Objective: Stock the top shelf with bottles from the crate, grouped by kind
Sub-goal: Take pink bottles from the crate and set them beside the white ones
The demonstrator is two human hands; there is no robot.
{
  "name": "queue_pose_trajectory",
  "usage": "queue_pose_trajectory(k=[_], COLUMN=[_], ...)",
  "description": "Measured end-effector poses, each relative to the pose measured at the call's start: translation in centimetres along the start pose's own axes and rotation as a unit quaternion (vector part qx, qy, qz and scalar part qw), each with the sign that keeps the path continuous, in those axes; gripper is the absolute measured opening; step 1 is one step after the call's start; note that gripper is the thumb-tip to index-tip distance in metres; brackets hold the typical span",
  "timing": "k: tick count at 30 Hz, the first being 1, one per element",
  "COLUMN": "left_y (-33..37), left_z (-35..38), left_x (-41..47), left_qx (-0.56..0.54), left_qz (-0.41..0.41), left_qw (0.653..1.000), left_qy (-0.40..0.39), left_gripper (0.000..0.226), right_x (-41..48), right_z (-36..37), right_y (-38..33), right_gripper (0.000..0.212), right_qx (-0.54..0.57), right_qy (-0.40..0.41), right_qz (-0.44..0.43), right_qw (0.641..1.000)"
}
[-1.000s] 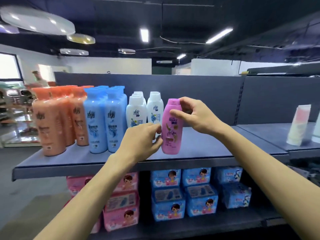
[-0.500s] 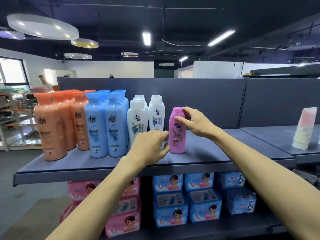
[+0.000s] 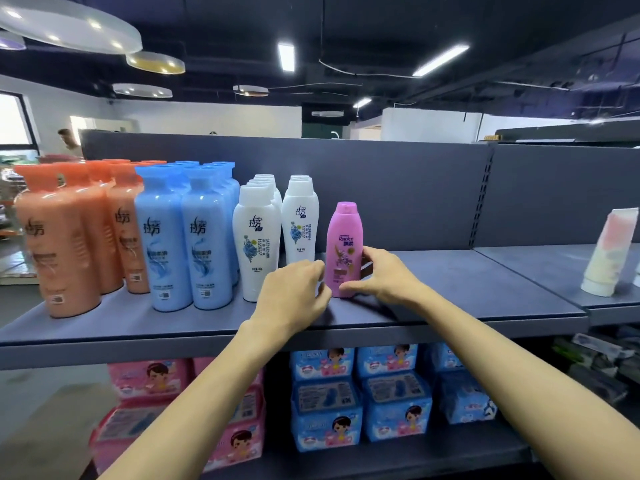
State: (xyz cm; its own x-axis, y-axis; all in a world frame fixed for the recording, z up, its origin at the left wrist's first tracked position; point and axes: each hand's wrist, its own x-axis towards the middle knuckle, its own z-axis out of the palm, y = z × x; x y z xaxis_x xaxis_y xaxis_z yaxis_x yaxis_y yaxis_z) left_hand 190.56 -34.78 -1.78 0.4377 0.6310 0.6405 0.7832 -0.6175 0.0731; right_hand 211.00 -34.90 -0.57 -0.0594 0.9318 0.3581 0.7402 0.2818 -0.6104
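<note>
Shelf (image 3: 450, 289) grey, dark ceiling (image 3: 381, 26), strip lights (image 3: 286, 56), pink bottle (image 3: 344, 244) upright, left hand (image 3: 294, 292), right hand (image 3: 384, 275) gripping it.

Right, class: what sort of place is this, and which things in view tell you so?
Most likely a shop, probably a supermarket toiletries aisle. The top shelf carries front-facing rows of identical orange bottles, blue bottles and white bottles; packaged goods are stacked on the shelf below.
</note>
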Motion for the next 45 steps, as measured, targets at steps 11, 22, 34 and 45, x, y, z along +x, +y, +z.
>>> queue_pose_trajectory(k=[11, 22, 34, 45], left_y=[0.4, -0.3, -0.9, -0.9], left_z=[4.0, 6.1, 7.4, 7.2], left_x=[5.9, 9.1, 9.6, 9.3], left_qx=[-0.003, -0.025, -0.067, -0.063], left_qz=[-0.071, -0.061, -0.054, -0.061], left_qw=[0.997, 0.997, 0.994, 0.993], left_qy=[0.019, 0.03, 0.067, 0.079], left_gripper=[0.018, 0.019, 0.017, 0.018], right_x=[6.2, 11.8, 14.8, 14.2], right_z=[1.7, 2.9, 4.3, 3.9], right_y=[3.0, 4.7, 5.5, 5.9], right_gripper=[0.054, 0.048, 0.043, 0.048], right_qx=[0.015, -0.012, -0.036, 0.024], right_qy=[0.041, 0.076, 0.138, 0.164], right_qz=[0.048, 0.062, 0.074, 0.078], right_qw=[0.998, 0.995, 0.987, 0.983])
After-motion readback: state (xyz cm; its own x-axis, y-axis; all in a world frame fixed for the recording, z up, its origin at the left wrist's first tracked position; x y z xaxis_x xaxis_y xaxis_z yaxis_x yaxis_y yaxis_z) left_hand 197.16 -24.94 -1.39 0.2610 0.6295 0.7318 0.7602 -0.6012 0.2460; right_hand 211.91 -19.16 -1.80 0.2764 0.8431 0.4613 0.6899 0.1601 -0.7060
